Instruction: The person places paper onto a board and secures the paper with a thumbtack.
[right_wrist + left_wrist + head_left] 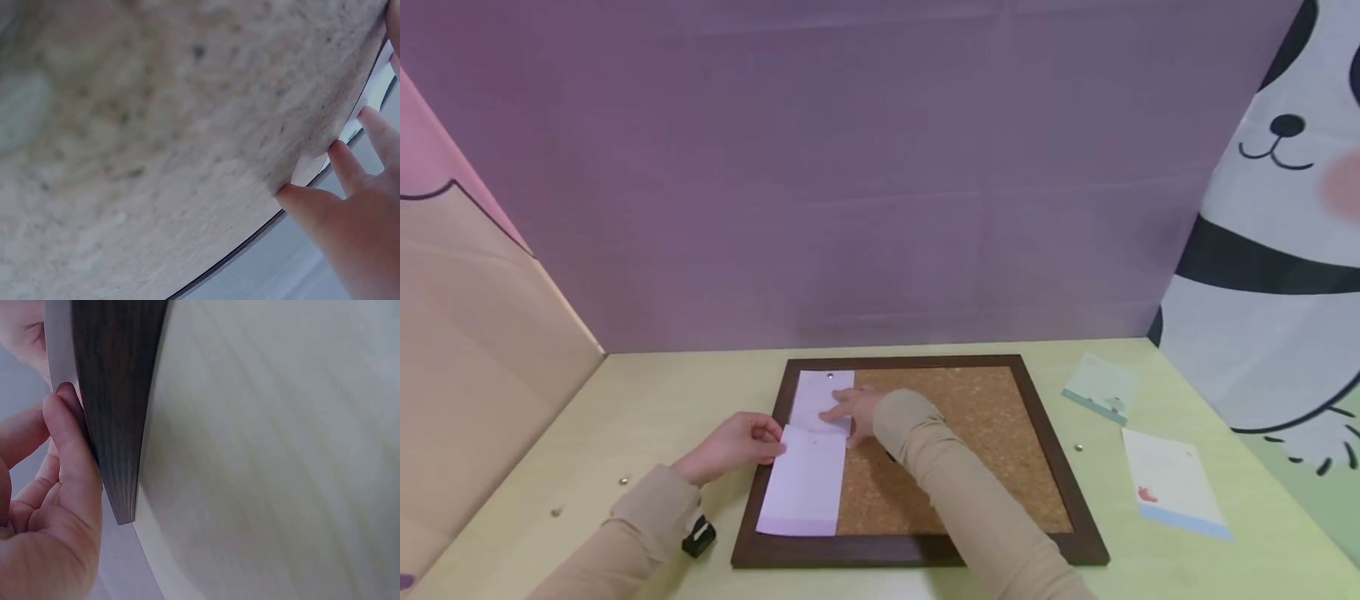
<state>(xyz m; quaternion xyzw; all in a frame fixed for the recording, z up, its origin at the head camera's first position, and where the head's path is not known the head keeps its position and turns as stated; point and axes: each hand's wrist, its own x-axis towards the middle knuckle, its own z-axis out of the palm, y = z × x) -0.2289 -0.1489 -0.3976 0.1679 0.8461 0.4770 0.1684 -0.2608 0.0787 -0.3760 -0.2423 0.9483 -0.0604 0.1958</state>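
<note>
A corkboard (985, 425) with a dark wooden frame (1049, 454) lies on the table. Two pale sheets of paper run down its left side. The far sheet (808, 396) has a silver pushpin (830, 376) near its top edge. The near sheet (801, 492) meets the far sheet's lower end. My left hand (737, 447) pinches the near sheet's upper left corner beside the frame, thumb and index finger together. My right hand (859, 408) rests on the far sheet with its fingers spread. In the right wrist view, its fingertips (289, 190) touch down by the paper and cork.
Right of the board lie a note sheet with a green edge (1101, 387) and a note sheet with a blue edge (1176, 483). Small silver pins sit on the table, one (1078, 447) at right, others (623, 481) at left. A purple backdrop (880, 183) stands behind.
</note>
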